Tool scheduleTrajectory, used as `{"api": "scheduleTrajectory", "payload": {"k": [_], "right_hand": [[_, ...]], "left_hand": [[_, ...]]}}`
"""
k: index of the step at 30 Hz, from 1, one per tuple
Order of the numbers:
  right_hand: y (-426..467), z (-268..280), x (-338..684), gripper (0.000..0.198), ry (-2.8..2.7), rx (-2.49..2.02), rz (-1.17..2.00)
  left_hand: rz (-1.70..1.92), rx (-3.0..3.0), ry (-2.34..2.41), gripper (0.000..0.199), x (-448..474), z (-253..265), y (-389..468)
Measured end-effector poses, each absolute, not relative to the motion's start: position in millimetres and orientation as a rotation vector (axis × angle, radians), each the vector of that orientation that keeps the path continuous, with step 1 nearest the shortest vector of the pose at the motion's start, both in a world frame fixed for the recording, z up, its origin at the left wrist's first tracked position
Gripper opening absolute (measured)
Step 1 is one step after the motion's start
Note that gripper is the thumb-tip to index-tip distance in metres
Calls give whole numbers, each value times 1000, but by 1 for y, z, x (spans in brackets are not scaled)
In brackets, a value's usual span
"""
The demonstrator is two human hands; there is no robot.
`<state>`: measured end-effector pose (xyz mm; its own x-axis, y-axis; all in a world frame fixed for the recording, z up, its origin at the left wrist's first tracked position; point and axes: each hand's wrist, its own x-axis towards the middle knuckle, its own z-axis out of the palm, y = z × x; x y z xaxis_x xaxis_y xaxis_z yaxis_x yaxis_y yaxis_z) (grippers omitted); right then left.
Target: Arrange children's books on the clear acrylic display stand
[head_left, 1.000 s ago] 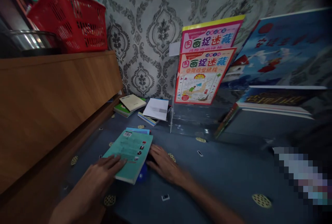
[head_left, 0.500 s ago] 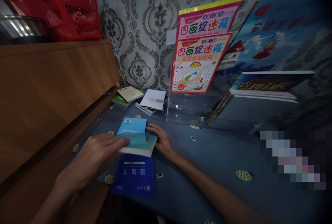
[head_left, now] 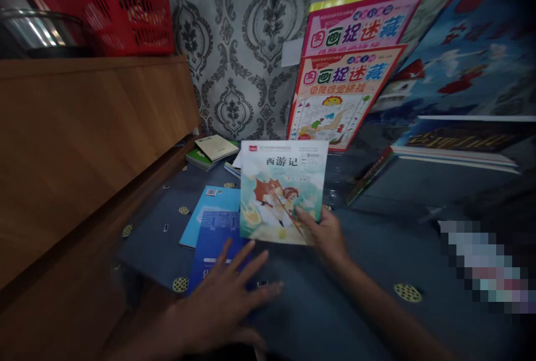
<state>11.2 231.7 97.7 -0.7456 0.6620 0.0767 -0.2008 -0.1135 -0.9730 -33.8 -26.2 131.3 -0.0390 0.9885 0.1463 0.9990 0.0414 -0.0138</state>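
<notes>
My right hand (head_left: pixel 324 232) grips a children's book (head_left: pixel 268 199) by its lower right corner, thumb across the front. The book is upright, its pale green cover facing me, with a cartoon figure and dark title characters. My left hand (head_left: pixel 234 288) is open with fingers spread, just above a dark blue booklet (head_left: pixel 218 232); I cannot tell whether it touches it. That booklet overlaps a light blue book (head_left: pixel 195 221) lying on the dark cloth. The raised book hides part of the things behind it.
A clear rack holds picture books (head_left: pixel 339 87) at the back right, beside a large blue book (head_left: pixel 460 59). Small books (head_left: pixel 215 148) are stacked by the patterned wall. On the left, a wooden cabinet (head_left: pixel 96 154) bears a red basket (head_left: pixel 142 15) and a metal bowl (head_left: pixel 46 29).
The book, earlier lying low between both hands, is now lifted upright in my right hand, its front cover showing. My left hand has let go and moved down and right. The view has shifted slightly.
</notes>
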Motion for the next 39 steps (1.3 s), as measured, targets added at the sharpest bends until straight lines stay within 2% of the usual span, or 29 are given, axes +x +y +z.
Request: {"api": "scheduleTrajectory", "payload": {"k": [3,6,12,17,19,21,24,26,27,29,32,34,36,39], "right_hand": [[243,85,38,61,-1532,-695,2159],[247,81,63,60,-1527,-791,2308],[236,80,85,50,-1557,-835,2425],[223,72,95,52,-1614,-875,2354],[227,77,103,50,-1835,-827,2261],[237,88,112,42,-2284,-790,1977],[252,108,116,31,-2904,-896,1020],[252,115,107,28,-2966,-907,556],[248,116,98,26,-2952,-831,492],[234,109,74,26,-2886,-529,566],[209,92,31,59,-2927,-78,680],[203,84,10,74,-2993,-116,656],[210,79,1,60,-3009,-106,609],[237,76,8,67,-2941,-326,535]], "left_hand": [[-70,-2248,-2273,81,-50,94,-41],[-63,-2201,-2303,67,-88,83,-51],[-116,-2126,-2381,47,-141,94,-56],[-121,-2133,-2475,41,-157,110,-57],[-162,-2079,-2481,34,-155,111,-53],[-250,-2007,-2425,29,-145,108,-44],[-384,-1912,-2319,28,-114,99,-14],[-395,-1860,-2311,31,-95,96,12],[-381,-1836,-2323,33,-88,95,26],[-326,-1776,-2381,32,-81,92,49],[-261,-1638,-2455,35,-84,81,70],[-271,-1567,-2433,42,-88,68,73],[-311,-1486,-2366,44,-93,48,75],[-307,-1448,-2288,44,-102,18,82]]}}
